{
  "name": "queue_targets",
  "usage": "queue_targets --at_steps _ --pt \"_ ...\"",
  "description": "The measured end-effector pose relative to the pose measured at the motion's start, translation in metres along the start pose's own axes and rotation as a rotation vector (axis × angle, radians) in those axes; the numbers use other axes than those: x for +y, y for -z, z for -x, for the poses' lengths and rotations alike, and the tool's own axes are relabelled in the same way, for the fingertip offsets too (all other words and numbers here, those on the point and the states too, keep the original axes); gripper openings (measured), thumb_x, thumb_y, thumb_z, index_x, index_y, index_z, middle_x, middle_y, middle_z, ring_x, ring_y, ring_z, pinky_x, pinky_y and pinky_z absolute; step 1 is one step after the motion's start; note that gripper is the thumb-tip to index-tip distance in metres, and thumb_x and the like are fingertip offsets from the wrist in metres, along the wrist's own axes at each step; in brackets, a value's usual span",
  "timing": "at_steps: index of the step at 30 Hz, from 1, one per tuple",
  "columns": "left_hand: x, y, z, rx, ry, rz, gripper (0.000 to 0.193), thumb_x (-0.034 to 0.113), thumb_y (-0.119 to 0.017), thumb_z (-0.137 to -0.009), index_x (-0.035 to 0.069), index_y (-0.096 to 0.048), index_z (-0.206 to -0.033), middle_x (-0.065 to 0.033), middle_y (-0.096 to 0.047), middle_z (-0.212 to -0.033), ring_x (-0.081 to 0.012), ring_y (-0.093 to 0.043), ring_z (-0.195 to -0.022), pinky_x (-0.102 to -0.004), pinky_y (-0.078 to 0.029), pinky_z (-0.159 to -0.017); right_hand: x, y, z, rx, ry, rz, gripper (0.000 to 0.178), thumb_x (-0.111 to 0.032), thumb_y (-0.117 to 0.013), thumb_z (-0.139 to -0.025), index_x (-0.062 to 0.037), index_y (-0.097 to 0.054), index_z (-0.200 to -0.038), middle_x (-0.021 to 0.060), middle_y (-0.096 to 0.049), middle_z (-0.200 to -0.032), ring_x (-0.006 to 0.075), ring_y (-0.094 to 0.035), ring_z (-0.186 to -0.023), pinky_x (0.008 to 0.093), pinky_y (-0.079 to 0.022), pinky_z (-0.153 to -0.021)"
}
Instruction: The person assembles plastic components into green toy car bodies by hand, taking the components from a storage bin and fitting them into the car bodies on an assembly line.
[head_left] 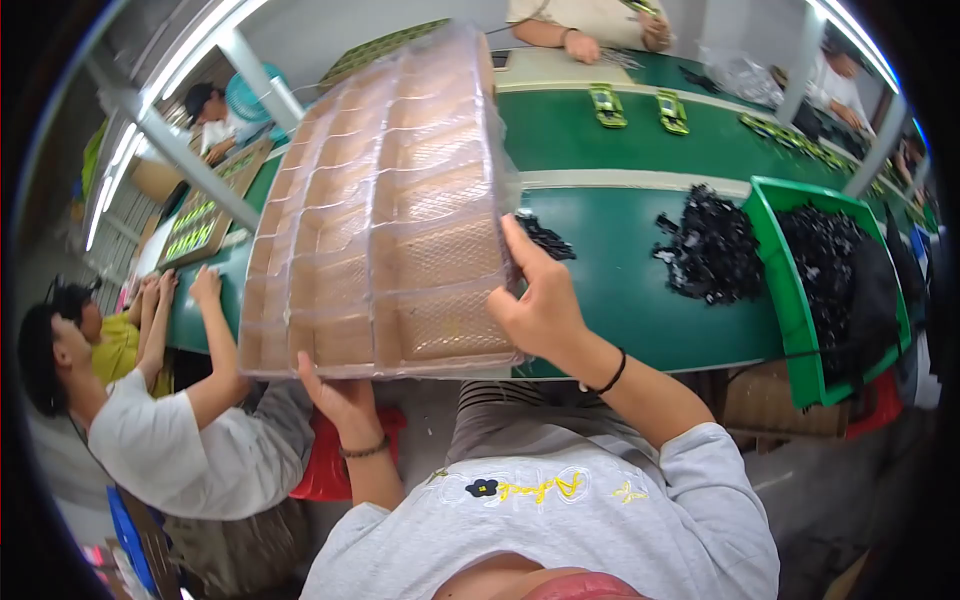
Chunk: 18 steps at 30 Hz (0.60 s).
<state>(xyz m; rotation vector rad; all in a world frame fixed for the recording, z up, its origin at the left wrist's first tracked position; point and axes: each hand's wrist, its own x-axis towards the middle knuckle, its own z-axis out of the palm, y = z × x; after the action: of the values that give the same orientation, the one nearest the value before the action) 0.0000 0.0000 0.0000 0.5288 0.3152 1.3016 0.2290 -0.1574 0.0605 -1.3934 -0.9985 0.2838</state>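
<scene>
Tilted up in front of me is a large clear plastic compartment tray [385,210] with brown cardboard showing through it. No items show in its compartments. My left hand [342,405] grips the tray's lower edge, thumb in front and the other fingers hidden underneath. At the right edge, my right hand [543,300] pinches the tray between thumb and fingers. Behind the tray's right side, a small heap of black plastic parts [545,238] partly shows on the green table [610,290].
A larger pile of black parts [710,245] lies to the right, beside a green crate [790,270] filled with more. Across the belt are green toy cars [607,105] and a co-worker's hands [582,46]. A co-worker [190,430] sits close on my left. A metal post [190,150] stands there.
</scene>
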Motion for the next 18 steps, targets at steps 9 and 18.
queue_targets --at_steps 9,18 --pt "0.006 0.049 -0.002 -0.225 0.308 0.319 0.052 0.011 -0.056 -0.075 -0.003 -0.049 -0.124 -0.0161 -0.052 -0.128 -0.0295 -0.047 -0.121 -0.0464 -0.032 -0.106 -0.031 0.02 0.048 0.238 0.434 0.33 0.065 -0.004 -0.06 -0.071 0.0069 -0.039 -0.132 0.0252 -0.043 -0.135 0.0378 -0.043 -0.125 0.0373 -0.036 -0.103" --pt "0.002 0.052 0.007 -0.307 0.37 0.311 0.054 0.019 -0.057 -0.076 0.002 -0.049 -0.127 -0.015 -0.051 -0.129 -0.0314 -0.045 -0.121 -0.0529 -0.033 -0.104 0.004 0.06 0.108 0.465 0.374 -0.137 0.024 -0.005 -0.056 -0.087 0.0025 -0.06 -0.109 0.0168 -0.064 -0.107 0.0207 -0.064 -0.092 0.0295 -0.05 -0.081"
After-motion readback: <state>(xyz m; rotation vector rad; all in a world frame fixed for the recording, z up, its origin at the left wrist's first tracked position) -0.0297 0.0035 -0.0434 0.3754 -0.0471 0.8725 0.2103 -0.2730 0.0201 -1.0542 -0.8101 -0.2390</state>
